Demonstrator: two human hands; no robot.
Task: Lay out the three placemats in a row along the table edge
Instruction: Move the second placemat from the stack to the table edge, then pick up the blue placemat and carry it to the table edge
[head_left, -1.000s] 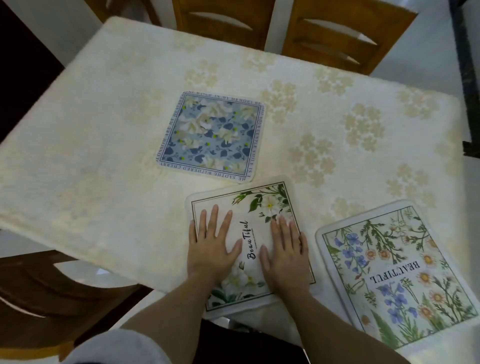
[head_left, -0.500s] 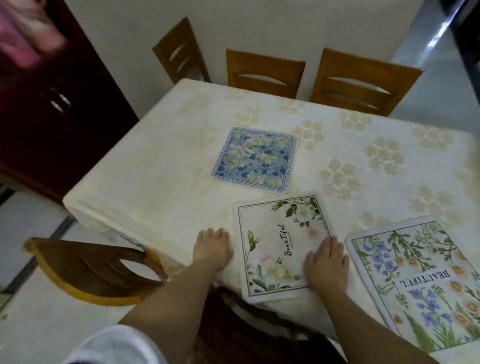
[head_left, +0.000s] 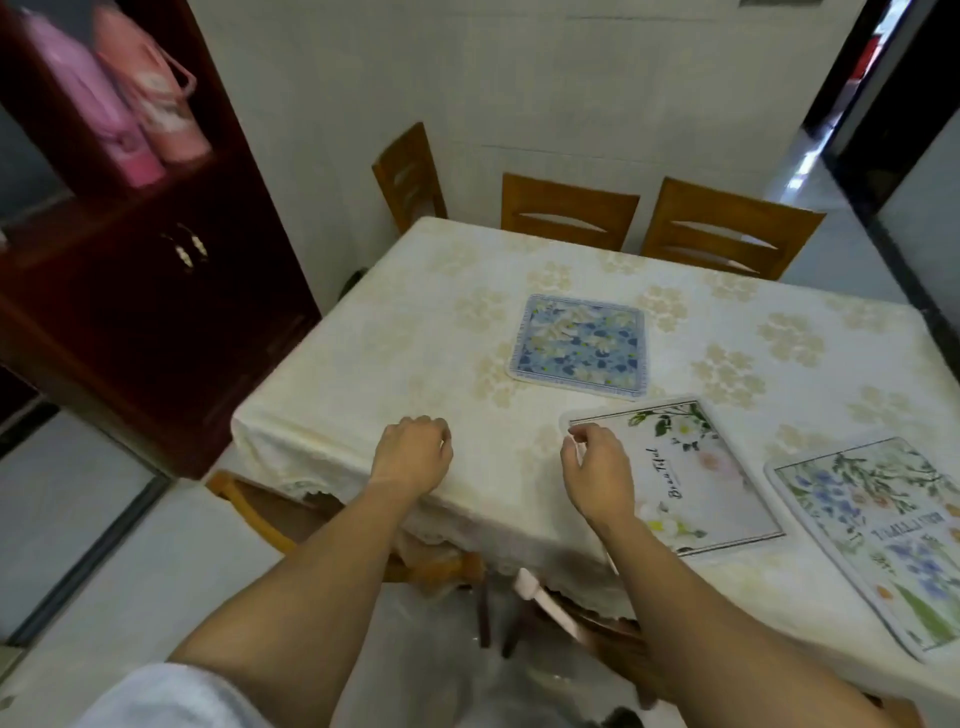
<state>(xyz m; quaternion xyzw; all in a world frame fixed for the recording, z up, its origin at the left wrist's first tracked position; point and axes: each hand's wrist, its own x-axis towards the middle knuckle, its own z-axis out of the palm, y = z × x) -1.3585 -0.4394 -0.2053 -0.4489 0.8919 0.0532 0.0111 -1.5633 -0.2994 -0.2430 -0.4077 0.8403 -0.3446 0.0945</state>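
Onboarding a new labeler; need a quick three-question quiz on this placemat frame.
1. Multiple choice. The blue placemat lies:
A) hanging over the near table edge
B) farther in from the near edge than the white placemat
C) on a chair seat

2. True or false: the right hand rests on the blue placemat.

3. Count: how many wooden chairs show beyond the table?

Key
1. B
2. False; it is at the white placemat's left edge.
3. Three
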